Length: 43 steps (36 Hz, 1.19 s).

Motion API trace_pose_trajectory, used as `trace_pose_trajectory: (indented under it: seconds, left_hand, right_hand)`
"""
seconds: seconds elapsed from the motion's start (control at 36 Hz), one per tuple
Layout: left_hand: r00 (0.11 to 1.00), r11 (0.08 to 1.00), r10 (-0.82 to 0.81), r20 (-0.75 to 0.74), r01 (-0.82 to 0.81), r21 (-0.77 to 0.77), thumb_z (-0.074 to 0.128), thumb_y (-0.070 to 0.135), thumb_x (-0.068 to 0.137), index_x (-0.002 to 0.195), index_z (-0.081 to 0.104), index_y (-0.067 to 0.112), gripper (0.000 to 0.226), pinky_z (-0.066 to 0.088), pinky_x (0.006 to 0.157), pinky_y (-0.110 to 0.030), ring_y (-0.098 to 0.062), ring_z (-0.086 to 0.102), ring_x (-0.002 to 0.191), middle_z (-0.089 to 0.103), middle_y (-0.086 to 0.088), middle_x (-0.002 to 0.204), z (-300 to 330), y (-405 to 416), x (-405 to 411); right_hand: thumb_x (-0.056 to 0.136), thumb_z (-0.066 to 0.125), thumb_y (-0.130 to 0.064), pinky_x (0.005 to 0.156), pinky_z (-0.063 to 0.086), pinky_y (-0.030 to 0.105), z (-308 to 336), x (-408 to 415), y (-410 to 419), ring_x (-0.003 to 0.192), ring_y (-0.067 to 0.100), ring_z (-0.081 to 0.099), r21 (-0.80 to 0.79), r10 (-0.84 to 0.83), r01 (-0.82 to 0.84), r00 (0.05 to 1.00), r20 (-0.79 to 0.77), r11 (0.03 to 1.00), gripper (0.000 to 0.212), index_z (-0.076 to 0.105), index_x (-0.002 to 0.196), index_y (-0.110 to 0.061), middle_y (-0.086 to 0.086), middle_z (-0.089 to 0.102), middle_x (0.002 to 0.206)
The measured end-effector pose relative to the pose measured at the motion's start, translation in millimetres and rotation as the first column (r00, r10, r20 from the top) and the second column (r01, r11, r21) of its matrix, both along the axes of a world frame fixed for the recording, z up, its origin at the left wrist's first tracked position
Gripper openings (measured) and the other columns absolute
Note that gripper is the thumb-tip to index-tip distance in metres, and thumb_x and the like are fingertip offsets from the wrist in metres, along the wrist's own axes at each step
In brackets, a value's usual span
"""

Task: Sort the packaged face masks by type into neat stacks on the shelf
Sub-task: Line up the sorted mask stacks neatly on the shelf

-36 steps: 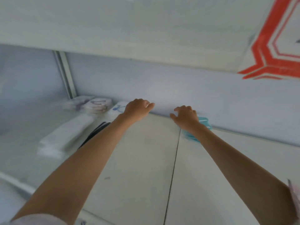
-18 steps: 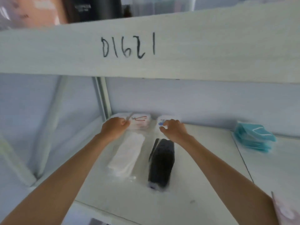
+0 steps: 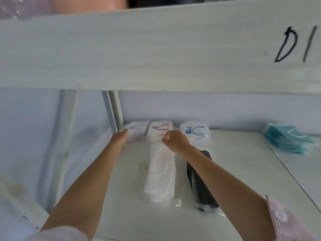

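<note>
Mask packs line the shelf (image 3: 234,171) back: left hand (image 3: 119,137) rests flat against the purple-marked stack (image 3: 137,131), right hand (image 3: 175,140) pinches the red-marked stack (image 3: 159,130).

the black mask pack (image 3: 201,186) is partly covered by the right forearm. handwritten lettering (image 3: 293,46) is cut off by the right edge. the left hand's (image 3: 119,137) fingers are blurred.
</note>
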<state>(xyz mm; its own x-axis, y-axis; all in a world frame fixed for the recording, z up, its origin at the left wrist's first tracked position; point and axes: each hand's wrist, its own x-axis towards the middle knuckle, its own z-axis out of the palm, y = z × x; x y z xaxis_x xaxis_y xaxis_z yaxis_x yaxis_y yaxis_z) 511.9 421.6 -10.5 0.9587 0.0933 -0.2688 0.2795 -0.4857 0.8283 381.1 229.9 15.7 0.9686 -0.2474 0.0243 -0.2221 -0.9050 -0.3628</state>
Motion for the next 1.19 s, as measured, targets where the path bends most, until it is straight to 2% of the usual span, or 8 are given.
trace_pose_trajectory:
  seconds: [0.17, 0.42, 0.5, 0.67, 0.78, 0.89, 1.03, 1.19]
  left_hand:
    - [0.964, 0.848, 0.048, -0.261, -0.178, -0.499, 0.061, 0.037, 0.091, 0.136, 0.045, 0.012, 0.054, 0.046, 0.089, -0.046, -0.031, 0.055, 0.114, 0.051, -0.013, 0.129, -3, -14, 31]
    - [0.970, 0.924, -0.009, -0.245, -0.086, -0.372, 0.061, 0.028, 0.090, 0.093, 0.052, 0.019, 0.013, 0.040, 0.062, -0.025, -0.021, 0.051, 0.064, 0.053, -0.010, 0.064, -24, -41, 85]
    - [0.982, 0.933, 0.008, -0.187, -0.075, -0.352, 0.063, 0.020, 0.082, 0.077, 0.053, 0.012, 0.013, 0.044, 0.068, -0.025, -0.020, 0.052, 0.065, 0.053, -0.007, 0.075, -48, -44, 113]
    - [0.982, 0.850, 0.161, -0.097, -0.188, -0.492, 0.063, 0.009, 0.082, 0.119, 0.054, 0.004, 0.039, 0.054, 0.086, -0.041, -0.027, 0.060, 0.083, 0.059, -0.012, 0.104, -31, -48, 83]
    - [0.970, 0.717, 0.231, -0.078, -0.224, -0.660, 0.061, 0.002, 0.086, 0.129, 0.050, 0.003, 0.044, 0.054, 0.057, -0.027, -0.015, 0.052, 0.063, 0.056, -0.011, 0.097, -13, -42, 63]
    - [0.953, 0.595, 0.303, -0.022, -0.207, -0.777, 0.067, 0.002, 0.080, 0.130, 0.049, -0.004, 0.054, 0.042, 0.039, -0.017, -0.010, 0.050, 0.046, 0.058, -0.009, 0.074, -5, -36, 35]
    - [0.981, 0.537, 0.181, 0.069, -0.040, -0.843, 0.067, 0.003, 0.084, 0.114, 0.034, 0.017, 0.047, 0.050, 0.050, -0.019, -0.009, 0.056, 0.052, 0.058, -0.010, 0.081, 10, -43, -22]
    - [0.950, 0.696, -0.261, 0.172, 0.309, -0.648, 0.075, 0.019, 0.074, 0.099, 0.065, 0.016, 0.027, 0.045, 0.085, -0.032, -0.008, 0.071, 0.075, 0.074, 0.004, 0.076, 15, -38, -62]
  right_hand:
    - [0.097, 0.040, -0.029, 0.095, 0.045, 0.035, -2, 12, 1, 0.117, 0.028, 0.053, -0.023, -0.011, 0.012, 0.998, 0.054, 1.000, 0.039, 0.059, 0.125, -0.012, 0.012, 0.058, 0.126]
    - [0.096, 0.042, -0.030, 0.092, 0.044, 0.033, -8, 25, -7, 0.115, 0.027, 0.054, -0.022, -0.041, 0.042, 0.998, 0.057, 0.999, 0.036, 0.062, 0.121, -0.012, 0.011, 0.059, 0.124]
    - [0.096, 0.043, -0.030, 0.089, 0.045, 0.032, -7, 29, -7, 0.111, 0.027, 0.056, -0.015, -0.046, 0.047, 0.997, 0.063, 0.999, 0.036, 0.063, 0.119, -0.014, 0.011, 0.060, 0.123]
    - [0.095, 0.044, -0.030, 0.093, 0.044, 0.033, -11, 41, -6, 0.116, 0.027, 0.053, 0.078, -0.067, 0.063, 0.996, 0.053, 0.995, 0.035, 0.063, 0.120, -0.015, 0.009, 0.060, 0.124]
    - [0.096, 0.043, -0.030, 0.086, 0.043, 0.031, -12, 51, 3, 0.107, 0.029, 0.057, 0.235, -0.091, 0.071, 0.993, 0.072, 0.969, 0.032, 0.065, 0.109, -0.011, 0.010, 0.065, 0.112]
    - [0.092, 0.048, -0.043, 0.075, 0.037, 0.030, -4, 67, 17, 0.085, 0.020, 0.049, 0.606, -0.204, 0.131, 0.978, 0.051, 0.784, 0.033, 0.056, 0.081, -0.014, 0.007, 0.054, 0.088]
    - [0.083, 0.064, -0.051, 0.078, 0.044, 0.030, 14, 72, 24, 0.088, 0.021, 0.054, 0.945, -0.247, 0.116, 0.968, -0.039, 0.304, 0.051, 0.059, 0.113, -0.010, 0.004, 0.054, 0.093]
    - [0.079, 0.071, -0.027, 0.067, 0.049, 0.032, 11, 54, -3, 0.075, 0.026, 0.063, 0.913, -0.377, 0.097, 0.924, 0.066, 0.396, 0.035, 0.065, 0.103, -0.002, 0.014, 0.067, 0.093]
